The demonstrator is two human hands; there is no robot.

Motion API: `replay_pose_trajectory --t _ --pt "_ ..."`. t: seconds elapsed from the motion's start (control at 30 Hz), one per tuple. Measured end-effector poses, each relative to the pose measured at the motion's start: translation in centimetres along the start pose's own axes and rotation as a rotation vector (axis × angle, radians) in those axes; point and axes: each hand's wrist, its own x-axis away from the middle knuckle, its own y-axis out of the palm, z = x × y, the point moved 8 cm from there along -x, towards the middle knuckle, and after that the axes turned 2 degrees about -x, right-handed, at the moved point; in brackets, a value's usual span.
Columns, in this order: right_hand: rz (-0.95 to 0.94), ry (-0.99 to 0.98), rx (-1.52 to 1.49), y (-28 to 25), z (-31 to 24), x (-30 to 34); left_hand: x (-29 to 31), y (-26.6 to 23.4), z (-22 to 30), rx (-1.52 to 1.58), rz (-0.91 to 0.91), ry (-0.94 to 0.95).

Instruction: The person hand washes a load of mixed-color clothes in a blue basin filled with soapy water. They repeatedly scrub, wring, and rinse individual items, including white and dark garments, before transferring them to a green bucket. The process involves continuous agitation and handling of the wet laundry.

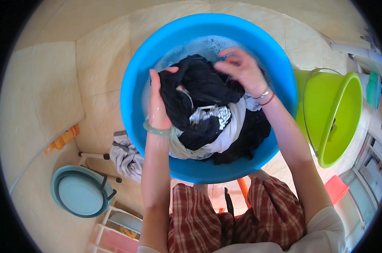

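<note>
A wet black garment (195, 80) is heaped above soapy water in a large blue basin (283, 109). My left hand (159, 105) grips its left side, some fingers hidden by the cloth; a pale green bangle circles that wrist. Over the garment's right side, my right hand (243, 71) is lifted with its fingers curved and apart, slightly blurred, and I see nothing in it. Below the black cloth lie a white cloth (237, 126), a black-and-white patterned piece (218, 116) and more dark clothing (250, 139). Suds (207, 42) float at the basin's far side.
To the right, a lime-green bucket (338, 122) with a wire handle leans close to the basin. Grey and white cloth (125, 158) lies at lower left, near a pale blue basin (79, 192) and a rack (104, 223). A red object (336, 189) sits at lower right.
</note>
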Motion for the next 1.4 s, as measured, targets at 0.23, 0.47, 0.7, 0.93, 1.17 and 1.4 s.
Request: replay_pose_trajectory --t 0.23,0.47,0.7,0.93,1.17,1.4 --pt "0.387 -0.364 0.493 -1.8 0.0 -0.5 -1.0 -0.6 -2.0 0.164 0.186 0.099" --pt "0.012 -0.094 1.166 4.2 5.9 -4.9 -1.3 0.2 -2.8 0.084 0.188 0.121" --pt "0.02 -0.574 0.531 9.5 -5.6 3.6 -1.1 0.4 -2.0 0.239 0.109 0.071" --pt "-0.085 -0.931 0.691 15.5 -11.8 13.3 -0.4 5.8 -2.2 0.721 -0.588 -0.201" --pt "0.125 -1.069 0.6 13.5 -12.8 9.9 0.8 6.4 -3.4 0.781 -0.487 -0.231" --pt "0.163 -0.932 0.982 9.5 -7.8 2.5 2.4 3.6 -5.1 0.447 0.213 -0.119"
